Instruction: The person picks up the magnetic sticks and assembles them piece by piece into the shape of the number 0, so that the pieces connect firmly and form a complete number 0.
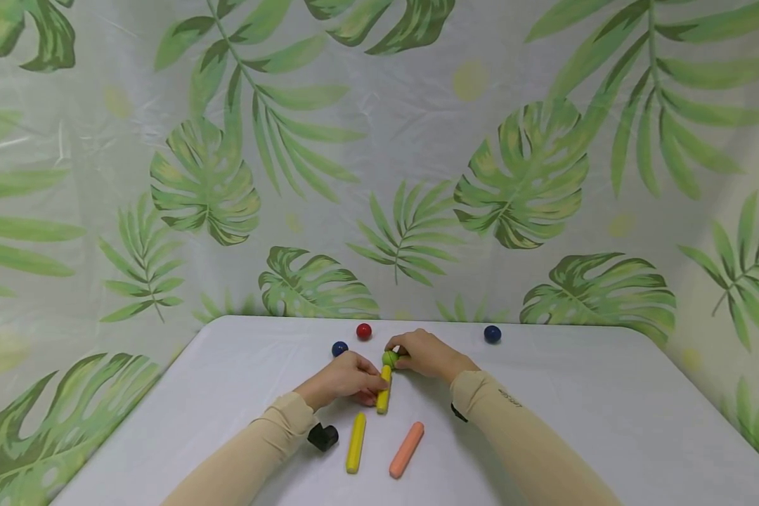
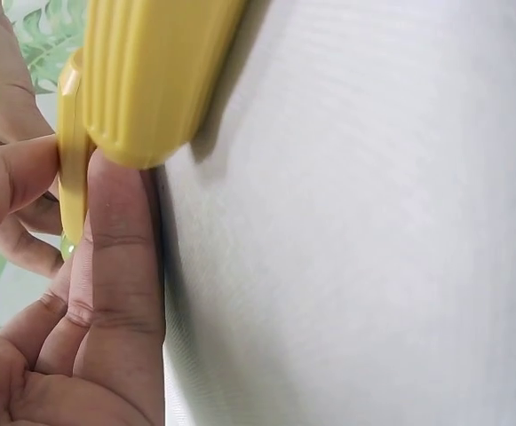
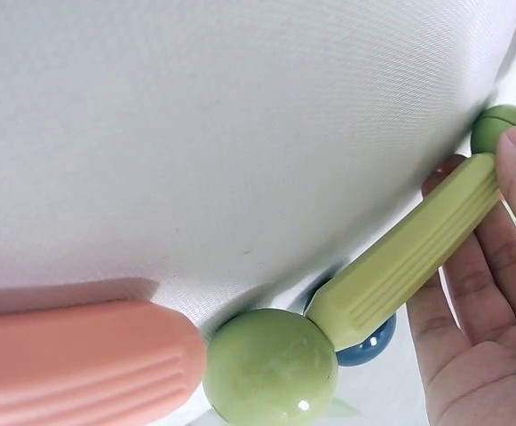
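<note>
My left hand (image 1: 344, 381) pinches a yellow stick (image 1: 384, 399) between thumb and fingers; its far end meets a green ball (image 1: 389, 358). Around that ball curl the fingers of my right hand (image 1: 426, 353). In the left wrist view the pinched stick (image 2: 73, 177) stands between thumb and forefinger. The right wrist view has my right thumb on a green ball (image 3: 497, 124), from which a light green stick (image 3: 400, 257) runs to a larger-looking green ball (image 3: 271, 368) beside a salmon stick (image 3: 80, 364). My right hand and forearm hide much of this from the head view.
Nearer the front lie another yellow stick (image 1: 356, 443) and a salmon stick (image 1: 407, 450). Behind my hands are a red ball (image 1: 363, 331) and a blue ball (image 1: 339, 348), with another blue ball (image 1: 492, 334) at the back right. A leaf-patterned sheet (image 1: 405, 161) hangs behind the white table (image 1: 575, 407).
</note>
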A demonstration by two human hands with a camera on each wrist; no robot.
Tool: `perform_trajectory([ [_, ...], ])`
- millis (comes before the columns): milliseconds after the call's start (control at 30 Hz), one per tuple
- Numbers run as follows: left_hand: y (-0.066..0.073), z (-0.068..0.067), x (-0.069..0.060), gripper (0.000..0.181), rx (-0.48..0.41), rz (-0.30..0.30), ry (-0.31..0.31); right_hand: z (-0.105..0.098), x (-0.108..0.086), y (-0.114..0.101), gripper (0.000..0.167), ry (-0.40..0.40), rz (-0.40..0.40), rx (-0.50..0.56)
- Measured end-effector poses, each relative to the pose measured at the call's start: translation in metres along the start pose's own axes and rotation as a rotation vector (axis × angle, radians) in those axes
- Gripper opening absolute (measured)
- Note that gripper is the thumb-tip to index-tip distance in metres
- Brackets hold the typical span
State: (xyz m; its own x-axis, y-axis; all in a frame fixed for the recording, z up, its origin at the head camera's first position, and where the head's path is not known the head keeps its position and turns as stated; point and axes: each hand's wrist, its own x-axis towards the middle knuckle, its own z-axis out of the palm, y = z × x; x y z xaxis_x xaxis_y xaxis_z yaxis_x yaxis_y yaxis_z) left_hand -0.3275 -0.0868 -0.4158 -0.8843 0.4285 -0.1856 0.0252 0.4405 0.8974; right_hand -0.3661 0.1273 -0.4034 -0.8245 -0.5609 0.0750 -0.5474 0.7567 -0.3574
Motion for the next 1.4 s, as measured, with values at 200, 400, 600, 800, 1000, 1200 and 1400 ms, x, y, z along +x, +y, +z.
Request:
perform_trajectory([
  [200, -0.0002, 0.0006, 0.0004, 0.017, -0.027, -0.009, -0.001, 0.0005, 0.0010, -0.0007, 0.026, -0.006, 0.020, 0.008],
  [400, 0.0000, 0.0017, 0.0007, 0.016, -0.040, -0.014, -0.001, -0.0004, 0.0006, -0.0020, 0.026, -0.008, 0.021, 0.009],
  [600, 0.0010, 0.0016, 0.0006, 0.017, -0.040, -0.006, 0.001, -0.0006, 0.0003, -0.0020, 0.026, -0.007, 0.019, 0.005],
  [800, 0.0021, 0.0019, 0.0027, 0.019, -0.033, -0.006, 0.005, -0.0017, -0.0010, -0.0036, 0.025, 0.005, 0.010, -0.001],
  [1000, 0.0028, 0.0023, 0.0039, 0.018, -0.039, -0.010, -0.005, -0.0027, -0.0015, -0.0040, 0.024, 0.004, 0.010, 0.004],
  [1200, 0.0017, 0.0022, 0.0044, 0.018, -0.038, -0.004, -0.013, -0.0028, -0.0027, -0.0037, 0.025, -0.001, 0.015, -0.002],
  [1400, 0.0006, 0.0023, 0.0046, 0.019, -0.020, -0.001, -0.005, -0.0014, -0.0027, -0.0035, 0.025, -0.005, 0.032, 0.003],
])
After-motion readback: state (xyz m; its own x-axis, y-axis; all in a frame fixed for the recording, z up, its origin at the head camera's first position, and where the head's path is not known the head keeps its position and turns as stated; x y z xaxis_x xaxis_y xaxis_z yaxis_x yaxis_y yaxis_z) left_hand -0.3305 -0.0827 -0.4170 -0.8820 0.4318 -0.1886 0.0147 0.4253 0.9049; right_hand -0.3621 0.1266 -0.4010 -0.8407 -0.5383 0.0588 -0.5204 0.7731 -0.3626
